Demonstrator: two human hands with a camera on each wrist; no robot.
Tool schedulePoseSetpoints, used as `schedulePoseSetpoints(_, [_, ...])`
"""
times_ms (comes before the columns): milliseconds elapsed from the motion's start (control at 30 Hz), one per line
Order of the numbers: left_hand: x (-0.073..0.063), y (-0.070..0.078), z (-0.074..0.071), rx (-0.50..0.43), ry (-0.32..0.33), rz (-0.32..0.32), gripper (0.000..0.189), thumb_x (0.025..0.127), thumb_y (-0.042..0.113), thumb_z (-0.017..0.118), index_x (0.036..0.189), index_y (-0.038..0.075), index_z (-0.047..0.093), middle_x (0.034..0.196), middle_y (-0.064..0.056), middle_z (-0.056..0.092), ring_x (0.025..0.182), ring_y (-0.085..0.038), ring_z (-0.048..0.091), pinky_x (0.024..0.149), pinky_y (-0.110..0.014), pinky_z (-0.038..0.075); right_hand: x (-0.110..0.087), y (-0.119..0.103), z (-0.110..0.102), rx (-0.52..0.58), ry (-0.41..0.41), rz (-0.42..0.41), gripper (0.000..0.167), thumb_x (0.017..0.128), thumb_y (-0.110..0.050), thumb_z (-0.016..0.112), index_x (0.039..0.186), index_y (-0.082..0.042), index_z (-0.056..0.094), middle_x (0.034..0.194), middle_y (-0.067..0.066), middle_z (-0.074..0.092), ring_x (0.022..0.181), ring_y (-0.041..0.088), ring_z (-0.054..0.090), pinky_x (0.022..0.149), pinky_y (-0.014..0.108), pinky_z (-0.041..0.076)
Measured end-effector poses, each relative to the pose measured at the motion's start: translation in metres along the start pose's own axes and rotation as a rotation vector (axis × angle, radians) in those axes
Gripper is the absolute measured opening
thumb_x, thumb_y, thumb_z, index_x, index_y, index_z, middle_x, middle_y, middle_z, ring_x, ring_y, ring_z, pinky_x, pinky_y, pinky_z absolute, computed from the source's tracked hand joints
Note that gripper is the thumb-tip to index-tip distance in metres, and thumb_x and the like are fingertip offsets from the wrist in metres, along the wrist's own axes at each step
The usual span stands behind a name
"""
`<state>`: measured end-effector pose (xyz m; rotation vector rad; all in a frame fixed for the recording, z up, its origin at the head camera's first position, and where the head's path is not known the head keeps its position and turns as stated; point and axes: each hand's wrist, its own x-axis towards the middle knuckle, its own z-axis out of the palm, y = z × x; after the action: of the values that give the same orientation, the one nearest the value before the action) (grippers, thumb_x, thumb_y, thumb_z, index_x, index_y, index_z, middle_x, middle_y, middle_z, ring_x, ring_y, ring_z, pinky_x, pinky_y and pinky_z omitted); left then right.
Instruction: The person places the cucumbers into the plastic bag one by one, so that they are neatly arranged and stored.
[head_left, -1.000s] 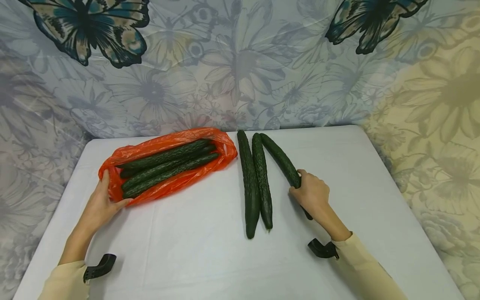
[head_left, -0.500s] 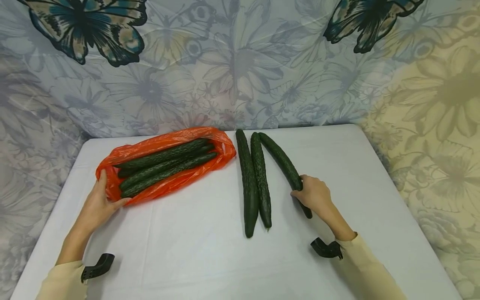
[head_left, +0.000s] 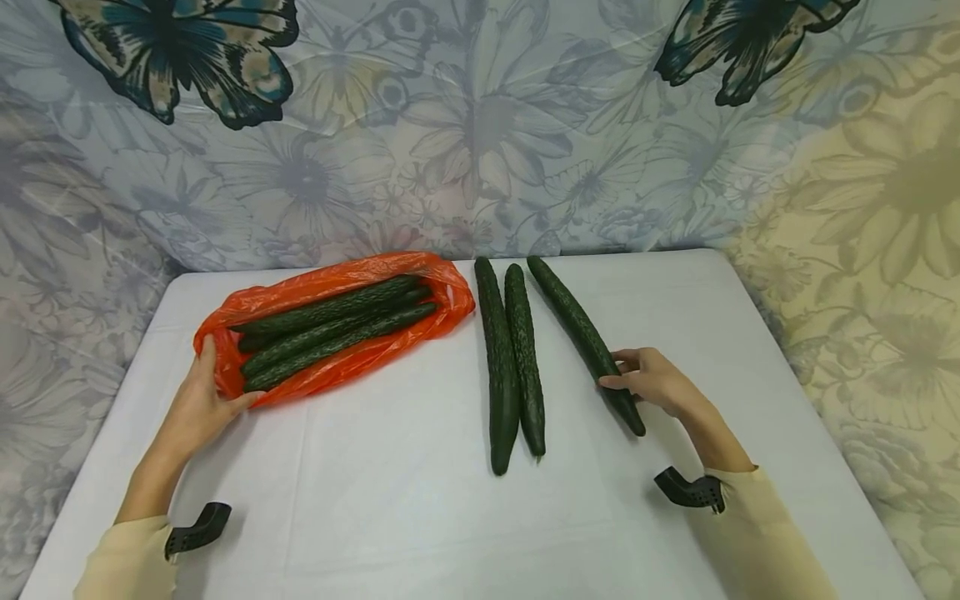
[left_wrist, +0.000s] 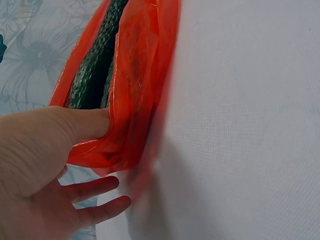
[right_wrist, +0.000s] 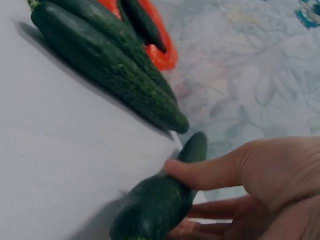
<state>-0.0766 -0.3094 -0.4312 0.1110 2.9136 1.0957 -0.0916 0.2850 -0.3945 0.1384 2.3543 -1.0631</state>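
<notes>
My left hand (head_left: 198,408) holds the end of an orange-red plastic bag (head_left: 352,365) at the table's left. In the left wrist view the thumb (left_wrist: 92,123) lies at the bag's rim, and two lower fingers stick out loosely below it. Several dark green cucumbers (head_left: 330,315) lie side by side in the bag's opening. My right hand (head_left: 652,383) pinches a loose cucumber (head_left: 570,312) near its front end, thumb on one side and fingers on the other. This cucumber slants to the right, apart from two other cucumbers (head_left: 495,367) lying close together left of it.
A white cloth (head_left: 390,508) covers the table. Behind it hangs a flower and butterfly backdrop (head_left: 480,150), right along the table's back edge. Black wrist mounts stick out from the left sleeve (head_left: 198,529) and the right sleeve (head_left: 690,490).
The right hand has moved right, and its cucumber has shifted right with it, its far end now apart from the neighbouring cucumbers. The left hand and the bag stay in place.
</notes>
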Motion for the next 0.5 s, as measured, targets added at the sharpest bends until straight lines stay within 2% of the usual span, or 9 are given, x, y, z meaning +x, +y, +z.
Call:
schedulePoseSetpoints(100, [0.001,0.001,-0.001,0.008,0.004,0.013,0.112,0.082,0.007,0.078,0.151,-0.01,-0.009,0.153,-0.041,-0.001,0.138,-0.059,0.009,0.108,-0.07,0.014,-0.003,0.003,-0.004,0.042,0.002,-0.028,0.075,0.095,-0.023,0.065,0.15,0.009,0.026,0.145,0.039,0.032,0.126,0.049,0.044,0.086,0.045,0.055])
schedulePoseSetpoints(333, [0.001,0.001,-0.002,0.008,0.003,0.017,0.113,0.082,0.006,0.079,0.15,-0.009,-0.01,0.153,-0.041,-0.002,0.138,-0.059,0.009,0.107,-0.07,0.015,-0.009,-0.001,-0.012,0.029,0.065,-0.115,0.074,0.094,-0.025,0.067,0.151,0.004,0.03,0.145,0.037,0.035,0.126,0.048,0.047,0.084,0.043,0.056])
schedulePoseSetpoints(500, [-0.001,0.001,-0.002,0.012,-0.009,0.007,0.112,0.083,0.007,0.078,0.15,-0.01,-0.01,0.153,-0.041,-0.002,0.137,-0.06,0.01,0.106,-0.071,0.017,-0.014,0.0,-0.012,0.049,0.077,-0.133,0.073,0.094,-0.026,0.067,0.151,0.002,0.032,0.145,0.035,0.036,0.124,0.048,0.05,0.082,0.044,0.056])
